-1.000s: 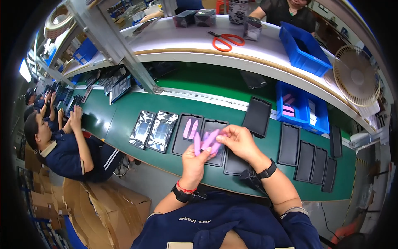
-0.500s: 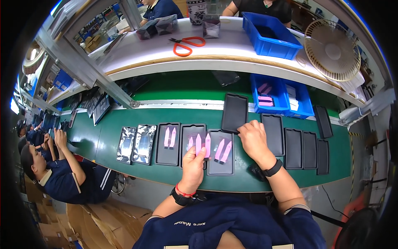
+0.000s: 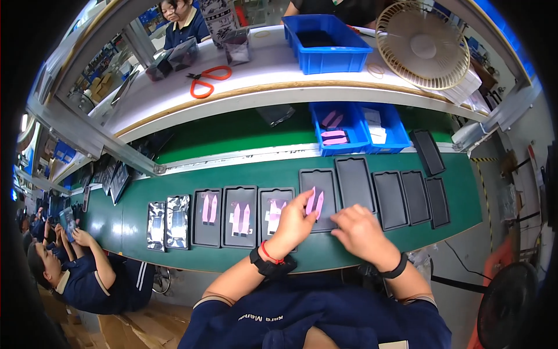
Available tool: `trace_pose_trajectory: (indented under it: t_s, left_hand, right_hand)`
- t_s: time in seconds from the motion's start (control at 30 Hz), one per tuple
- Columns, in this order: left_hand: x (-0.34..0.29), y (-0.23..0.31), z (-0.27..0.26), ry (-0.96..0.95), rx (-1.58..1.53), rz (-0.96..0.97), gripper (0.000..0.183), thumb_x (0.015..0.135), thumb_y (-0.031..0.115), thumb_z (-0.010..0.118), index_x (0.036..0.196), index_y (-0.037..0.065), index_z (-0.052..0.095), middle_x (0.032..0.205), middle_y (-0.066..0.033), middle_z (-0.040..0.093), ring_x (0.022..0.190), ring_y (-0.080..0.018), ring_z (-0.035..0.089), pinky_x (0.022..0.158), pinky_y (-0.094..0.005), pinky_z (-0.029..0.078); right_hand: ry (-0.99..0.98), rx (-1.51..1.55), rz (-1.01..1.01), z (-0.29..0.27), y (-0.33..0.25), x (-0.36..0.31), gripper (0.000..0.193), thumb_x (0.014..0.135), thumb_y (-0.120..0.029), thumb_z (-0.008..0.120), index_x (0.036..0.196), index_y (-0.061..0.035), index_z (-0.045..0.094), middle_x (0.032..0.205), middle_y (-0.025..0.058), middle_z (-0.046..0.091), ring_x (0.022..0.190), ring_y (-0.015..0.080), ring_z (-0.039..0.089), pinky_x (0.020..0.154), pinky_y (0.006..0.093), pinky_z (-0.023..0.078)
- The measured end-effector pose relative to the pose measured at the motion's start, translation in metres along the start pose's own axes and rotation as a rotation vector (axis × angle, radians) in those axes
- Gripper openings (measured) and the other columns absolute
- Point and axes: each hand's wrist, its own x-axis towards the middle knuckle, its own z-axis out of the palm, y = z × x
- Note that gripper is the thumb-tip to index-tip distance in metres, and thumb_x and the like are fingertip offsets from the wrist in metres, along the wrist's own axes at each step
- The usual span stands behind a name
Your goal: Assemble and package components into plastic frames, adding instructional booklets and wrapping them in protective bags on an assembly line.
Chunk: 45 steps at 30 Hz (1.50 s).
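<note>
1. On the bench [image 3: 113, 218], two packets [image 3: 178, 212] lie left of a row of trays [image 3: 390, 200].
2. Strips [image 3: 245, 218] lie in the three leftmost trays.
3. The left hand [image 3: 292, 224] is over the fourth tray, the right hand [image 3: 363, 234] to its right; whether the strips there touch that tray is unclear.
4. Two lower bins [image 3: 346, 146] stand behind the row, below the shelf [image 3: 261, 70].
5. On the shelf, left to right: scissors [image 3: 200, 76], upper bin [image 3: 334, 61], fan [image 3: 423, 45].

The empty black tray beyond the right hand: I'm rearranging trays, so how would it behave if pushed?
The tray probably slides rather than tips, lying low and flat on the green table. Its shallow, straight-edged shape suggests light, stiff plastic.
</note>
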Motion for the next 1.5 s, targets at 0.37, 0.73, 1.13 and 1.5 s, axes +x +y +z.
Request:
trace_pose_trajectory:
  t_s: [0.37, 0.73, 1.13, 1.5]
  left_hand:
    - [-0.027, 0.011, 0.003, -0.078, 0.555, 0.188, 0.038, 0.075, 0.009, 0.069, 0.109, -0.004, 0.059, 0.122, -0.0286, 0.047, 0.078, -0.0301, 0.062, 0.075, -0.0368, 0.050]
    - [-0.034, 0.021, -0.006, -0.121, 0.538, 0.219, 0.043, 0.073, 0.010, 0.071, 0.112, -0.002, 0.056, 0.130, -0.0306, 0.033, 0.095, -0.0338, 0.058, 0.085, -0.0382, 0.048]
    - [-0.026, 0.021, -0.013, 0.010, 0.393, 0.402, 0.033, 0.076, 0.009, 0.069, 0.106, 0.000, 0.060, 0.126, -0.0208, 0.043, 0.103, -0.0311, 0.055, 0.083, -0.0369, 0.048]
    - [0.034, 0.044, 0.021, -0.687, -0.871, -0.482, 0.035, 0.094, 0.019, 0.051, 0.123, 0.000, 0.047, 0.111, -0.0149, 0.060, 0.098, -0.0268, 0.062, 0.085, -0.0375, 0.051]
  right_hand:
    - [-0.341, -0.207, 0.295, -0.006, 0.135, 0.190, 0.026, 0.074, -0.011, 0.066, 0.099, -0.0050, 0.066, 0.108, 0.0195, 0.061, 0.102, 0.0360, 0.058, 0.086, 0.0398, 0.048]
    - [-0.055, -0.148, 0.380, 0.063, 0.223, 0.240, 0.041, 0.075, -0.015, 0.067, 0.114, -0.0044, 0.059, 0.118, 0.0215, 0.056, 0.113, 0.0323, 0.052, 0.092, 0.0381, 0.045]
    - [0.342, 0.665, 0.414, -0.008, 0.173, 0.189, 0.029, 0.074, -0.004, 0.069, 0.102, -0.0015, 0.061, 0.096, 0.0128, 0.064, 0.087, 0.0226, 0.062, 0.073, 0.0325, 0.051]
    - [-0.209, 1.129, 0.362, -0.040, 0.088, 0.047, 0.015, 0.089, -0.013, 0.058, 0.094, -0.0006, 0.064, 0.079, 0.0031, 0.065, 0.058, 0.0065, 0.055, 0.054, 0.0198, 0.046]
